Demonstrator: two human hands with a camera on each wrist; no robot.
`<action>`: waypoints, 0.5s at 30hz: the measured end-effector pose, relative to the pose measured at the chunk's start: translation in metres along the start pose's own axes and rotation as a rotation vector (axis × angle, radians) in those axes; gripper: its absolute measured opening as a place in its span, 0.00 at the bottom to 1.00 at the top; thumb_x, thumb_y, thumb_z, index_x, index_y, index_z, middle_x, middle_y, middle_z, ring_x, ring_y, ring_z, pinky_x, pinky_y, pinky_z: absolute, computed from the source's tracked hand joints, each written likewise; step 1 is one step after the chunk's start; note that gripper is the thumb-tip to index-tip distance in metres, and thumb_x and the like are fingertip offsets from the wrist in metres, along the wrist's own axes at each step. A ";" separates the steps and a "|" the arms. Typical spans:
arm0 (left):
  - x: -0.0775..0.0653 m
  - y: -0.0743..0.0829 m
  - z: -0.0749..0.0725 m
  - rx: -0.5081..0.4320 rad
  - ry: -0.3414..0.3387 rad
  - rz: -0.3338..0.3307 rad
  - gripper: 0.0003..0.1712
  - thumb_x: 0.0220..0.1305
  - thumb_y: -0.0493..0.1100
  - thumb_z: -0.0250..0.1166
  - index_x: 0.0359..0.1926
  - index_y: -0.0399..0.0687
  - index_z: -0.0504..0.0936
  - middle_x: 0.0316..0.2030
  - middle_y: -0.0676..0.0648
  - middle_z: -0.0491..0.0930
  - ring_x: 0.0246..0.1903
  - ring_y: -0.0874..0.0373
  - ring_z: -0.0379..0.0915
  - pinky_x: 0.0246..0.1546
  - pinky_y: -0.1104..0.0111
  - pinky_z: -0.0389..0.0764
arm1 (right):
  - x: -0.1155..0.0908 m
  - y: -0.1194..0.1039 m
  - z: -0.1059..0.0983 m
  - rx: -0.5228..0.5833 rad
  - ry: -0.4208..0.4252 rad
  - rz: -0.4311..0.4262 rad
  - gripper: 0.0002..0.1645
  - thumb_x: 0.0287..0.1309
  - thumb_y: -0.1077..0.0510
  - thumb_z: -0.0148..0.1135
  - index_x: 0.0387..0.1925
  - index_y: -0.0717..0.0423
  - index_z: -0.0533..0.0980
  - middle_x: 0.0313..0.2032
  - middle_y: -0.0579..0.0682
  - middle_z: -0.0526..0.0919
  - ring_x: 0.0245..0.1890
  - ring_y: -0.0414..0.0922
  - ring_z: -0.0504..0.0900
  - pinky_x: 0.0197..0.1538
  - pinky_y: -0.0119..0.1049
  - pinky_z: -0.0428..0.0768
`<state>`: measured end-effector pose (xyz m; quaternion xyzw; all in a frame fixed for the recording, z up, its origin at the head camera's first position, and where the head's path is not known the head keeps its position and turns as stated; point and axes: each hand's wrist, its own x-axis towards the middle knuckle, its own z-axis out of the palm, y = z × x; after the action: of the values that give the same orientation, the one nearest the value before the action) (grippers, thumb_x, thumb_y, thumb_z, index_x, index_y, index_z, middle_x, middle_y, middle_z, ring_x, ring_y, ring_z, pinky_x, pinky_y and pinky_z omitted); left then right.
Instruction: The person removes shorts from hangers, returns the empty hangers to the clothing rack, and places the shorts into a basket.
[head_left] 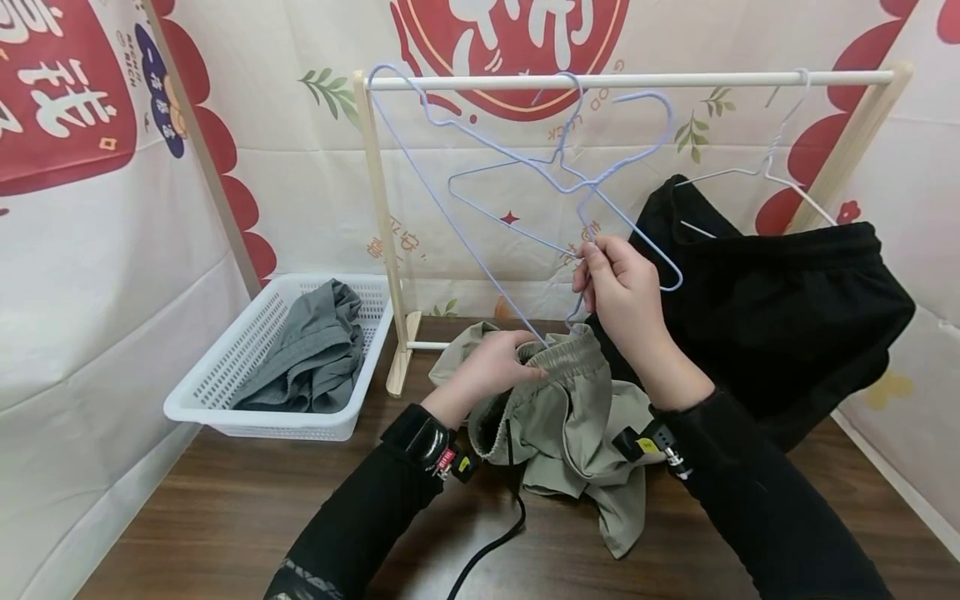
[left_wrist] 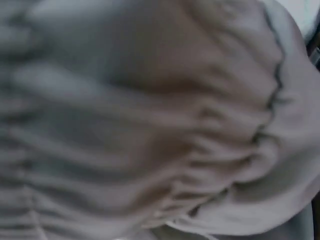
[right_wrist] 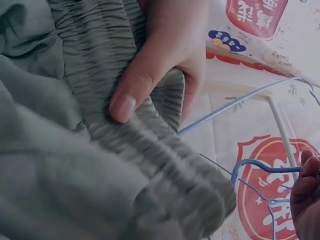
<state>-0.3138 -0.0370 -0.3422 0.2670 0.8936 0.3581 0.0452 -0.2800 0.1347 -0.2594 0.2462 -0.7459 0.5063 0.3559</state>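
My left hand (head_left: 491, 367) grips the gathered elastic waistband of khaki shorts (head_left: 573, 417), its thumb pressed on the waistband in the right wrist view. My right hand (head_left: 622, 283) pinches the wire of a light blue clothes hanger (head_left: 465, 221) above the shorts. This hanger is tilted, its hook (head_left: 652, 98) to the upper right, and its lower end goes down into the waistband opening. Close blurred khaki fabric (left_wrist: 150, 125) fills the left wrist view, where no fingers show. In the right wrist view, the right fingers (right_wrist: 305, 192) hold the blue wire.
Another blue hanger (head_left: 480, 171) hangs on the rack's white rail (head_left: 720, 80). Right of it, black shorts (head_left: 780, 308) hang from a white hanger (head_left: 772, 162). A white basket (head_left: 202, 400) with grey folded clothing (head_left: 311, 350) stands left. A black cord (head_left: 498, 542) lies on the brown table (head_left: 225, 508).
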 end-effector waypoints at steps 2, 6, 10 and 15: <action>0.001 0.001 0.004 0.035 -0.001 0.004 0.33 0.59 0.48 0.71 0.64 0.43 0.74 0.59 0.45 0.75 0.61 0.52 0.69 0.59 0.61 0.70 | 0.000 0.000 0.002 -0.004 -0.014 -0.009 0.15 0.73 0.59 0.49 0.37 0.66 0.76 0.20 0.56 0.76 0.13 0.43 0.70 0.19 0.28 0.71; 0.001 0.001 0.008 0.087 -0.008 0.003 0.33 0.59 0.49 0.71 0.63 0.43 0.74 0.59 0.45 0.76 0.60 0.52 0.69 0.59 0.62 0.70 | 0.000 0.002 0.004 -0.014 -0.013 -0.029 0.15 0.73 0.58 0.49 0.37 0.66 0.76 0.20 0.55 0.76 0.13 0.43 0.70 0.20 0.28 0.72; 0.001 -0.003 0.009 0.074 -0.004 0.004 0.33 0.59 0.48 0.72 0.63 0.43 0.75 0.59 0.46 0.76 0.60 0.52 0.69 0.59 0.62 0.69 | 0.000 0.001 0.003 -0.016 0.035 -0.051 0.15 0.73 0.59 0.49 0.37 0.67 0.76 0.21 0.55 0.77 0.13 0.43 0.70 0.20 0.28 0.71; 0.000 -0.008 0.007 0.047 -0.002 0.015 0.32 0.59 0.47 0.72 0.63 0.44 0.75 0.60 0.46 0.75 0.61 0.52 0.68 0.60 0.61 0.69 | 0.004 -0.006 -0.001 0.012 0.104 -0.070 0.15 0.73 0.60 0.48 0.39 0.70 0.75 0.21 0.57 0.77 0.13 0.43 0.70 0.21 0.29 0.71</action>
<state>-0.3151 -0.0375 -0.3526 0.2751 0.8996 0.3370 0.0372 -0.2785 0.1333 -0.2524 0.2477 -0.7142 0.5100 0.4104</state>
